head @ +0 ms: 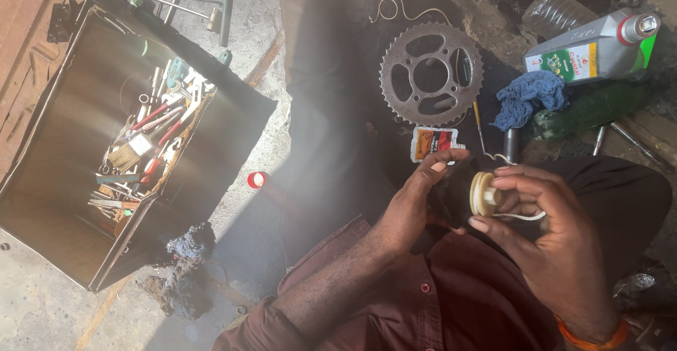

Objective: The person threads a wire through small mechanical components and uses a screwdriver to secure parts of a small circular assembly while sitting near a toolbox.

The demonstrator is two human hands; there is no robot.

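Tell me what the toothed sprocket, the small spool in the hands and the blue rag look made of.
Sprocket: likely steel, dull grey-brown, with a rusty matte look. Spool: probably cream plastic, smooth with moulded ridges; pale thread trails from it, held between the left hand and right hand. Blue rag: soft, crumpled fabric with a fuzzy texture.

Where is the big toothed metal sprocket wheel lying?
The toothed metal sprocket wheel lies on the dark ground at top centre, left of the blue rag, above both hands.

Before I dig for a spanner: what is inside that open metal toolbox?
Inside the toolbox lies a jumbled pile of hand tools: a brush, red-handled tools, spanners. Whatever lies beneath the pile is covered, and glare washes out the box's left part.
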